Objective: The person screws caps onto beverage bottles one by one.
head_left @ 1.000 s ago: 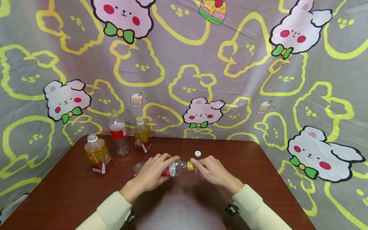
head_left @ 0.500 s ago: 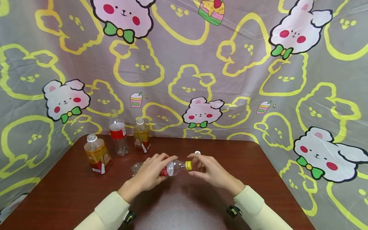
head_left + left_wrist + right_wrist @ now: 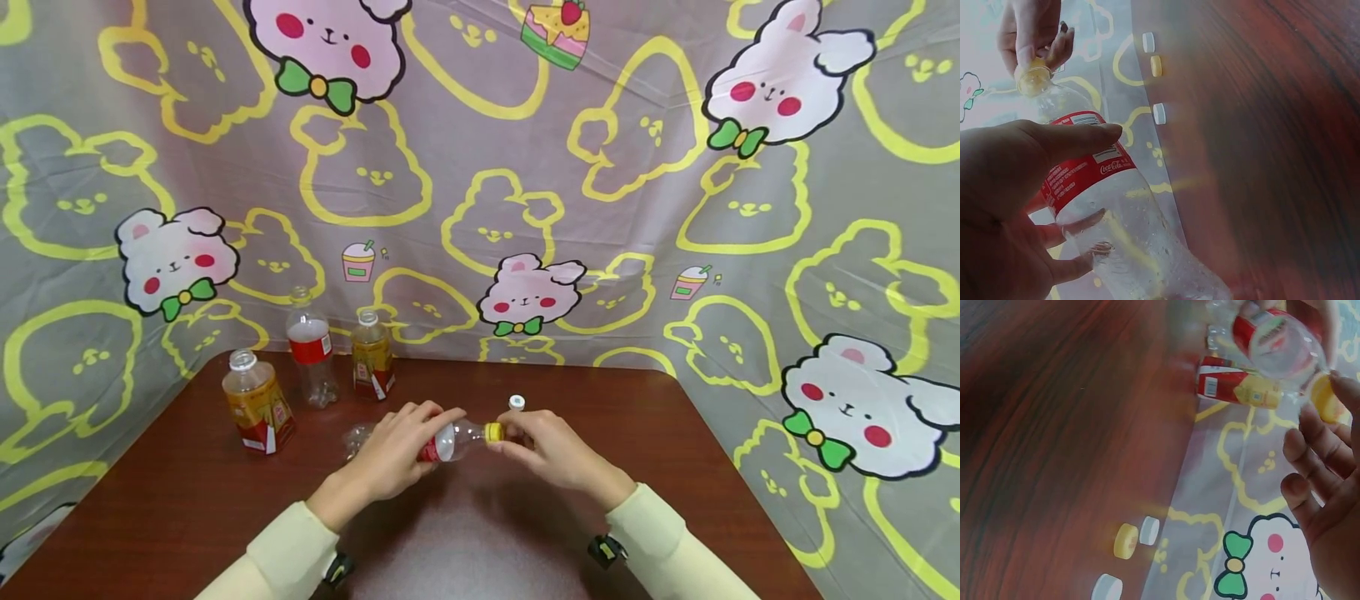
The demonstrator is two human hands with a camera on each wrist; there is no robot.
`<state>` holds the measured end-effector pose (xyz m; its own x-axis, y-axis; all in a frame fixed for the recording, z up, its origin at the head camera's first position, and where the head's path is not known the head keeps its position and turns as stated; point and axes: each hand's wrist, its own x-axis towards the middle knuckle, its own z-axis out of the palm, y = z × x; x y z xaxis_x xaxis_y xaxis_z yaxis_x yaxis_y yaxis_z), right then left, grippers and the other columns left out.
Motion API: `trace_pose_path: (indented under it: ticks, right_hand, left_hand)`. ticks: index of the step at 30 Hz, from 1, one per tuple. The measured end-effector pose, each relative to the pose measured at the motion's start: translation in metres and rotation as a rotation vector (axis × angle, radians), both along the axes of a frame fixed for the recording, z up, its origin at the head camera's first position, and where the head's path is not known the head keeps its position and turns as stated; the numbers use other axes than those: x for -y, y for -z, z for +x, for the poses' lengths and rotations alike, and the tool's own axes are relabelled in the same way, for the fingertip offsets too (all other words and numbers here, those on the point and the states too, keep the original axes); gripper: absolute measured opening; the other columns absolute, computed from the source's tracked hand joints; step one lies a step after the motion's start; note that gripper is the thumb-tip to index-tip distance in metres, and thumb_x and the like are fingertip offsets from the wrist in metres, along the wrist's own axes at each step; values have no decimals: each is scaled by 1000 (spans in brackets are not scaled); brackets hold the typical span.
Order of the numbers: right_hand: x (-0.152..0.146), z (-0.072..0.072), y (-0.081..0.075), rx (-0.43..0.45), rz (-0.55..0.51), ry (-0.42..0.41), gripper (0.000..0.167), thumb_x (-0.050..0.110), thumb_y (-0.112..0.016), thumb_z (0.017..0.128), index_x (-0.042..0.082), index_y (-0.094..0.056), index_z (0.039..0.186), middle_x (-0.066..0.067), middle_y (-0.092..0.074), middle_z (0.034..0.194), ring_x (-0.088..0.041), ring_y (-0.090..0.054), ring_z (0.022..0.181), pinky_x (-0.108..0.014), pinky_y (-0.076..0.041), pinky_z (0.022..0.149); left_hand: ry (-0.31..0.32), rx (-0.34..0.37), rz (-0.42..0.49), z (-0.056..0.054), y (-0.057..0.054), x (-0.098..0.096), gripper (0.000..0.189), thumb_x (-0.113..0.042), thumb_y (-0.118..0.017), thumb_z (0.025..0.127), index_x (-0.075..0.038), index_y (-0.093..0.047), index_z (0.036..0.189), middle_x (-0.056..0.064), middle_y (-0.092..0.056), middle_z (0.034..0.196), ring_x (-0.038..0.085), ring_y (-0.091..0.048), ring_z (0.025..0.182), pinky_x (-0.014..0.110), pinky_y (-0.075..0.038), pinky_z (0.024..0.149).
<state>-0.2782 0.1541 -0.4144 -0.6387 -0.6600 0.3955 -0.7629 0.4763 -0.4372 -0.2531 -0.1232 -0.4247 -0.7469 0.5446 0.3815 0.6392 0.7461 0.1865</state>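
Note:
A clear plastic Coca-Cola bottle [image 3: 467, 436] with a red label [image 3: 1088, 178] lies on its side above the table, its neck toward the right. My left hand [image 3: 397, 446] grips it around the label, thumb along one side and fingers around the other. On its neck sits a yellow cap [image 3: 493, 432], which my right hand [image 3: 555, 448] pinches between thumb and fingers. In the right wrist view, the remaining fingers [image 3: 1322, 456] of that hand extend beneath the cap. The bottle's base pokes out behind my left hand.
Two orange-and-red labelled bottles [image 3: 258, 410] and a red-labelled clear bottle [image 3: 309, 346] stand uncapped at the back left. Behind my right hand lie loose caps: a white one [image 3: 1159, 114], a yellow one [image 3: 1156, 65] and another white one [image 3: 1149, 42]. A patterned curtain [image 3: 495, 208] surrounds the table.
My right fingers held the yellow cap a second ago, spread away from it half a second ago, and now pinch it again. My left hand keeps its grip on the bottle.

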Motion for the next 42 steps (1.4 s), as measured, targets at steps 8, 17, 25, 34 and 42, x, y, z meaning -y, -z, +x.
trace_pose_path:
  ticks: [8,17,25,34,42]
  right_hand:
    - [2,3,6,-106,115,71,23,49,-56,103,29,-58,91,19,-49,69,0,-47,62,-20,-39,53]
    - [-1,2,1,31,-35,-56,32,34,-73,96,25,-63,125,14,-66,89,-4,-60,75,-24,-53,65]
    - [0,1,0,-88,-54,-143,32,17,-80,90,20,-67,119,12,-63,87,-4,-56,74,-20,-49,62]
    - [2,4,-3,-36,-122,-153,22,15,-77,93,16,-70,113,10,-68,85,-2,-55,68,-20,-49,58]
    - [6,9,-3,119,-182,-20,14,23,-78,93,17,-73,104,11,-72,83,-5,-63,67,-27,-54,60]
  left_hand:
    - [30,-7,-5,2,1,0,79,-15,-90,78,-23,-53,148,6,-59,125,29,-57,113,53,-49,90]
    - [50,27,-10,0,3,6,79,-15,-89,79,-24,-52,148,5,-59,125,28,-57,113,53,-49,89]
    - [96,67,-13,-2,-1,9,81,-12,-88,79,-27,-50,149,3,-60,125,25,-58,112,52,-50,87]
    - [98,35,0,1,-1,6,80,-14,-87,82,-24,-48,152,4,-60,128,25,-58,114,52,-51,87]
    - [44,-12,2,7,2,0,79,-16,-88,81,-22,-50,151,8,-61,128,30,-59,115,55,-51,89]
